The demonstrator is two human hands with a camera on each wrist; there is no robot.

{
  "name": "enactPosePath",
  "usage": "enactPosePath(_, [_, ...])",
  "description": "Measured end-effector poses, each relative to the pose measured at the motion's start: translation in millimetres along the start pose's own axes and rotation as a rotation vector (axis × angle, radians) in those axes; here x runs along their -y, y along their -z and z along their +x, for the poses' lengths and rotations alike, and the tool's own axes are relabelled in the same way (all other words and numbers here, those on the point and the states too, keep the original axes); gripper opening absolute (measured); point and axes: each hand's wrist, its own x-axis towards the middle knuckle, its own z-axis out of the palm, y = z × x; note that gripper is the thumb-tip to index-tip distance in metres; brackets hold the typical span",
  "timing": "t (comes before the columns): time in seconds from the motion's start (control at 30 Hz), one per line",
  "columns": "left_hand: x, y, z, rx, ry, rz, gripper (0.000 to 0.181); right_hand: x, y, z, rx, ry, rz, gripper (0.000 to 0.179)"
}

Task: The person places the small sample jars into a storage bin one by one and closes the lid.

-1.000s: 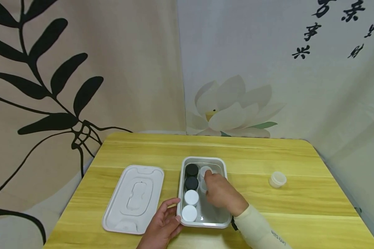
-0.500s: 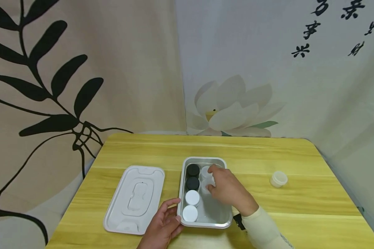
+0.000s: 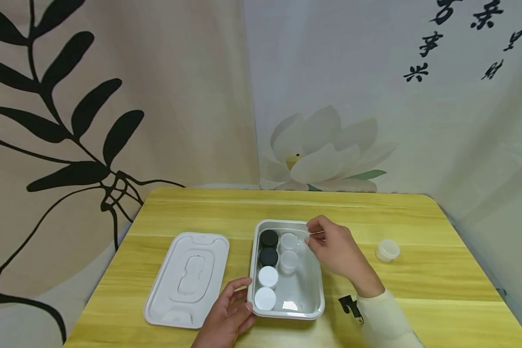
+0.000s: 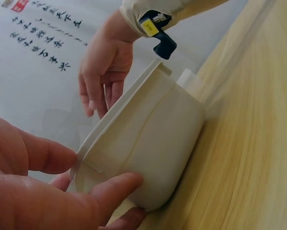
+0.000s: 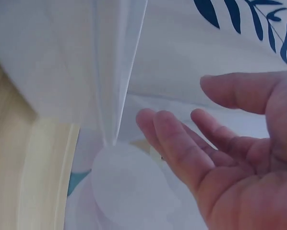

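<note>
A shallow rectangular box (image 3: 302, 295), pale outside and shiny inside, stands on the wooden table. My left hand (image 3: 228, 311) holds it by its near left corner, thumb and fingers against rim and wall in the left wrist view. Down the box's left side run two black-capped containers (image 3: 268, 256) and two white-capped ones (image 3: 268, 277). Two small translucent cups (image 3: 289, 262) with lids stand beside the black caps. My right hand (image 3: 341, 246) is over the far right rim, fingers loosely bent with nothing between them; the right wrist view shows its palm (image 5: 249, 196) bare.
A white lid (image 3: 187, 280) lies flat on the table (image 3: 439, 275), left of the box. Another small translucent cup (image 3: 388, 250) stands to the right of the box. Printed curtains (image 3: 191, 96) hang behind the table.
My right hand has let go of the translucent cups and drawn back to the right, over the box's rim. My left hand has stayed at the corner. The cups remain in the box.
</note>
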Motion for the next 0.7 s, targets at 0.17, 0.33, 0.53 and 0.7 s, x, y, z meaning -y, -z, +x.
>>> enactPosePath(0.17, [1.4,1.1,-0.3,0.001,-0.006,0.006,0.061,-11.9,12.6,-5.3,-0.031,-0.004,0.030,0.027])
enactPosePath(0.33, [2.1,1.4,-0.9,-0.009,0.001,-0.001,0.061,-22.1,21.2,-9.5,-0.067,-0.045,0.071,0.027])
enactPosePath(0.53, [0.2,0.3,-1.8,-0.018,0.015,-0.006,0.062,-39.1,36.3,-16.7,-0.112,-0.081,0.118,0.033])
enactPosePath(0.7, [0.6,0.2,-0.7,-0.027,0.022,-0.003,0.062,-59.1,52.6,-25.1,-0.171,-0.111,0.173,0.041])
